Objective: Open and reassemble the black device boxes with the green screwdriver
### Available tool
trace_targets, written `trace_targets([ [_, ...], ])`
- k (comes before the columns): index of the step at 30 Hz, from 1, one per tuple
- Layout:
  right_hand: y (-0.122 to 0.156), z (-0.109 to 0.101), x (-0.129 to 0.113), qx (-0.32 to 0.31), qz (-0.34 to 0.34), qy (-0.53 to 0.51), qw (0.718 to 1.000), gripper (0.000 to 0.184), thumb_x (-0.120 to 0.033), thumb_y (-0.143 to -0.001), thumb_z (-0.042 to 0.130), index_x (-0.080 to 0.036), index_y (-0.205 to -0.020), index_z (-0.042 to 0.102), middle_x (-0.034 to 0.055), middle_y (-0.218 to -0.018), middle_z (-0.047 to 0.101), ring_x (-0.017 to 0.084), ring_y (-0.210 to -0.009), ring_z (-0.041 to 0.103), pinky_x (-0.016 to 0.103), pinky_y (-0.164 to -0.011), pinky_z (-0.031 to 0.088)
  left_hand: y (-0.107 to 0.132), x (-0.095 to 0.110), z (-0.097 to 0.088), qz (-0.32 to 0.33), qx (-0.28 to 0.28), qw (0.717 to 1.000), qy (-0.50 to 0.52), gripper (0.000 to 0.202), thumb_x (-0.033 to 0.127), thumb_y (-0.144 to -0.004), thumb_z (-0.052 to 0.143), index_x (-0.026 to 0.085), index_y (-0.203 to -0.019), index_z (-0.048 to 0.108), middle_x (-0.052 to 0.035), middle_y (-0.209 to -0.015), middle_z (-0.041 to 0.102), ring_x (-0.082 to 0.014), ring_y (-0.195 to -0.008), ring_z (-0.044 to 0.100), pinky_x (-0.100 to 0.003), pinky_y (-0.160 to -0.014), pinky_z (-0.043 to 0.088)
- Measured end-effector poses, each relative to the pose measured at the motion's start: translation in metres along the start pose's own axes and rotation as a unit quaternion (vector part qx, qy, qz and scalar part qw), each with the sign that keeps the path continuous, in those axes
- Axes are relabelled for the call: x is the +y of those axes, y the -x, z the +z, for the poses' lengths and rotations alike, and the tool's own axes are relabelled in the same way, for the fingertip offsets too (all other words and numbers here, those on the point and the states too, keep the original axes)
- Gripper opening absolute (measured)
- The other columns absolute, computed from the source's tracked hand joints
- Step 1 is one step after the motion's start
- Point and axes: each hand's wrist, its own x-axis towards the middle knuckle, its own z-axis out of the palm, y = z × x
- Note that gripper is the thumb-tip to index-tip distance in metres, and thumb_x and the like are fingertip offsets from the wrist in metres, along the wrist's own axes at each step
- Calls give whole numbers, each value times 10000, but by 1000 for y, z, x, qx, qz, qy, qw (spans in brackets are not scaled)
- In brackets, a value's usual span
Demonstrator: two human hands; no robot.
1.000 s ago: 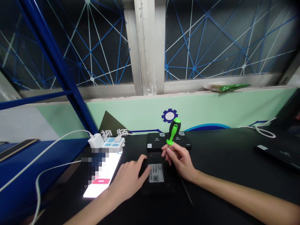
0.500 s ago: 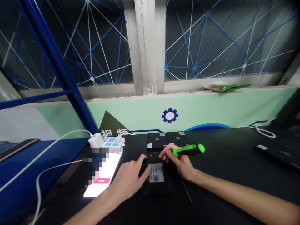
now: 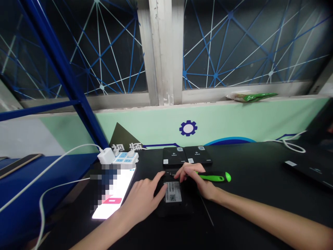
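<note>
A flat black device (image 3: 179,209) with a white printed label (image 3: 173,191) lies before me, its dark outline hard to make out against the table. My left hand (image 3: 145,194) rests on its left side, fingers apart, the index finger at the far edge and the thumb on the label. In my right hand (image 3: 194,175) is a screwdriver (image 3: 213,178) with a green and black handle, tilted almost flat and pointing left. Its tip is too small to see clearly, near the device's far edge.
Two black boxes (image 3: 174,156) stand side by side behind the device. Left are a lit phone (image 3: 118,194), a white power strip (image 3: 127,158) and white cables (image 3: 43,208). Another dark flat device (image 3: 309,170) lies right. A green packet (image 3: 260,97) sits on the sill.
The screwdriver handle has dropped lower and swung slightly right, and my right hand has shifted a little left and turned. My left hand has stayed put on the device.
</note>
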Motion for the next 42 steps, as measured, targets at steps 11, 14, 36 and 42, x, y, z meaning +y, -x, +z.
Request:
trace_targets([
  [11, -2, -2, -8, -8, -15, 15, 1000, 505, -414, -1013, 415, -202, -604, 621, 73, -873, 763, 220, -808, 677, 369, -798, 491, 0, -1, -3, 24, -8, 999, 31, 516, 530, -1034, 235, 334, -1454, 461, -10, -647, 575, -240, -684, 636, -346, -667, 494],
  [14, -1, -2, -7, 2, -16, 15, 1000, 506, -407, -1009, 418, -203, -584, 600, 72, -833, 761, 218, -768, 677, 365, -771, 491, 0, 0, -3, 21, -12, 999, 31, 521, 524, -1038, 225, 322, -1465, 445, -4, -636, 568, -239, -693, 640, -347, -684, 495],
  [36, -5, 0, 10, 147, 68, -111, 981, 330, -402, -934, 564, -193, -680, 578, 23, -649, 668, 155, -575, 549, 271, -572, 431, -6, -2, -6, -13, 1, 999, 47, 359, 565, -940, 460, 232, -829, 532, 54, -557, 496, -173, -545, 519, -263, -525, 243],
  [42, -5, 2, 10, 197, 64, -168, 964, 233, -382, -920, 594, -216, -787, 498, -22, -554, 644, 129, -478, 486, 238, -511, 377, -5, -6, -7, 65, -25, 992, 107, 321, 426, -968, 468, 297, -1255, 530, 74, -602, 510, -162, -572, 513, -260, -555, 293],
])
